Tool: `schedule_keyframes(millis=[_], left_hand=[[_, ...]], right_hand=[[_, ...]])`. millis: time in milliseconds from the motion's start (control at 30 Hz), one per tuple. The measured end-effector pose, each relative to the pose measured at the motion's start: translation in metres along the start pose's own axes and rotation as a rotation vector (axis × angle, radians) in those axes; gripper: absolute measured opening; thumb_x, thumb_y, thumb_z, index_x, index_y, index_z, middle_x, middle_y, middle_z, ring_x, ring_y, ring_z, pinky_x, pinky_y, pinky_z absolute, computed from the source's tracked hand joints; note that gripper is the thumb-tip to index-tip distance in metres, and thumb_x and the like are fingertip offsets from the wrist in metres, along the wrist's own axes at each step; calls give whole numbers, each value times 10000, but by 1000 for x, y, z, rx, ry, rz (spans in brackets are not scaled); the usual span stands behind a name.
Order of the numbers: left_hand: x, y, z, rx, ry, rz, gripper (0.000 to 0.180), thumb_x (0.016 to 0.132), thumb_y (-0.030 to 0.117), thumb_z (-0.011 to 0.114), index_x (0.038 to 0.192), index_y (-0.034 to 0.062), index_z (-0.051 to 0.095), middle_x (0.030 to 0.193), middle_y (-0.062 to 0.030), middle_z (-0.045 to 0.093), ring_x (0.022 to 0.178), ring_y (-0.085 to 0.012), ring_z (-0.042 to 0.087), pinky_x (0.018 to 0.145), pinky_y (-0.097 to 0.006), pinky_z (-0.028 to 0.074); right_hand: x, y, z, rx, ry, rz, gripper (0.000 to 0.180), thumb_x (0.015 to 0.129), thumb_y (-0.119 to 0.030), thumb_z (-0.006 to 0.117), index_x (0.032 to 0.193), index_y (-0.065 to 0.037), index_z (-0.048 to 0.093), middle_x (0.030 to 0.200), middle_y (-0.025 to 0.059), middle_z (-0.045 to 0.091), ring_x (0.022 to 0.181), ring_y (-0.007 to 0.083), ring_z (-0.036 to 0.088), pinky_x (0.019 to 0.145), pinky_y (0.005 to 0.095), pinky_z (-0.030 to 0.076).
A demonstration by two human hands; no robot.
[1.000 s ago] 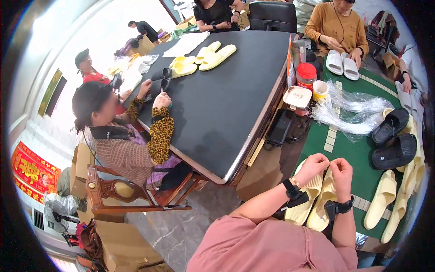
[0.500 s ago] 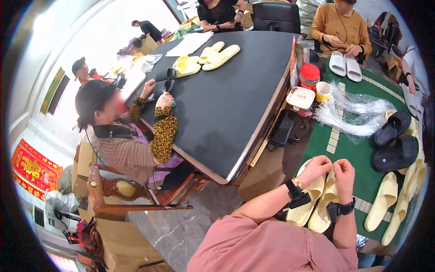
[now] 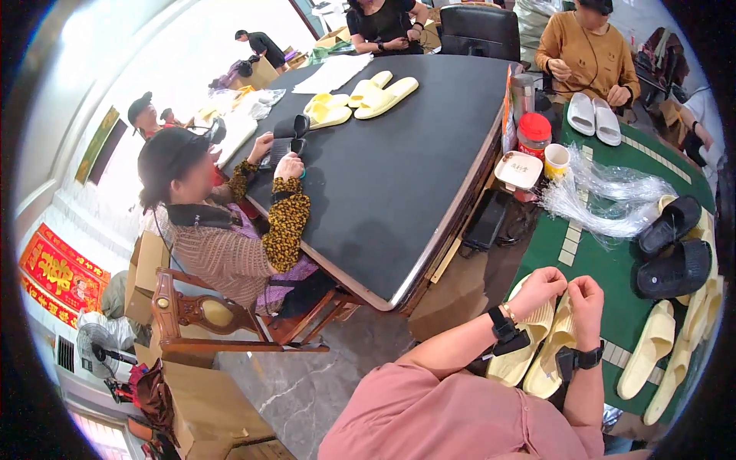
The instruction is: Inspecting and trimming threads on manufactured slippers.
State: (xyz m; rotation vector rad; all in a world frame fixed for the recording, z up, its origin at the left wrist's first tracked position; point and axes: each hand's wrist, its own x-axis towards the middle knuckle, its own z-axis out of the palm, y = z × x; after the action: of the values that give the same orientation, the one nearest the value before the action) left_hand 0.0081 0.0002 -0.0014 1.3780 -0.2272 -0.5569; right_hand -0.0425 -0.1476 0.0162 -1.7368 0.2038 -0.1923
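Note:
My left hand [image 3: 540, 291] and my right hand [image 3: 586, 300] are held close together, fingertips pinched, above a pair of pale yellow slippers [image 3: 543, 374]. Whatever lies between the fingers is too small to make out. The slippers rest side by side at the near edge of the green table [image 3: 606, 287], partly covered by my hands and wrists. Beyond my hands lies a loose bundle of clear thin plastic strands [image 3: 594, 201].
To the right are black slippers [image 3: 675, 270] and more yellow slippers [image 3: 648, 351]. A red-lidded jar [image 3: 534, 134], a paper cup [image 3: 556, 159] and a white-lidded tub [image 3: 519, 170] stand at the table's left side. Co-workers sit around the dark table [image 3: 383, 192] and at the far end.
My hands stay pinched together over the slippers with little change. The view has shifted slightly. At the far end, the co-worker in the orange-brown top has moved their hands apart.

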Motion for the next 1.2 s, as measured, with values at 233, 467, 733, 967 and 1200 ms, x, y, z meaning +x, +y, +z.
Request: schedule_keyframes(millis=[233, 467, 733, 967, 1200], left_hand=[[0, 1, -1, -4, -7, 24, 116, 885, 135, 599, 834, 31, 590, 746, 46, 551, 688, -46, 504, 622, -216, 425], [-1, 3, 0, 66, 8, 12, 115, 881, 138, 590, 840, 31, 594, 741, 40, 552, 689, -51, 505, 627, -214, 424], [0, 2, 0, 57, 6, 15, 114, 880, 135, 590, 836, 30, 596, 736, 40, 554, 686, -49, 509, 619, -217, 427], [2, -2, 0, 82, 6, 25, 121, 890, 133, 594, 834, 27, 593, 742, 44, 559, 670, -44, 509, 606, -210, 428], [4, -7, 0, 6, -1, 25, 107, 891, 125, 594, 838, 32, 594, 744, 43, 563, 667, -45, 514, 604, -212, 433]], right_hand=[[0, -2, 0, -25, -12, 26, 84, 865, -65, 620, 809, -14, 584, 705, -51, 534, 644, 37, 458, 577, 212, 383], [1, 0, -1, -47, -6, 11, 94, 866, -67, 621, 801, -9, 584, 704, -50, 535, 642, 38, 455, 568, 214, 381], [1, -1, -1, -2, -13, 36, 90, 864, -62, 620, 801, -11, 582, 701, -48, 532, 640, 38, 460, 569, 210, 382], [0, -1, -1, 6, -22, 24, 90, 866, -60, 615, 800, -19, 570, 697, -52, 515, 637, 33, 452, 567, 210, 377], [0, -2, 0, 34, -34, 8, 81, 872, -61, 609, 814, -21, 571, 712, -53, 524, 648, 34, 455, 580, 203, 381]])
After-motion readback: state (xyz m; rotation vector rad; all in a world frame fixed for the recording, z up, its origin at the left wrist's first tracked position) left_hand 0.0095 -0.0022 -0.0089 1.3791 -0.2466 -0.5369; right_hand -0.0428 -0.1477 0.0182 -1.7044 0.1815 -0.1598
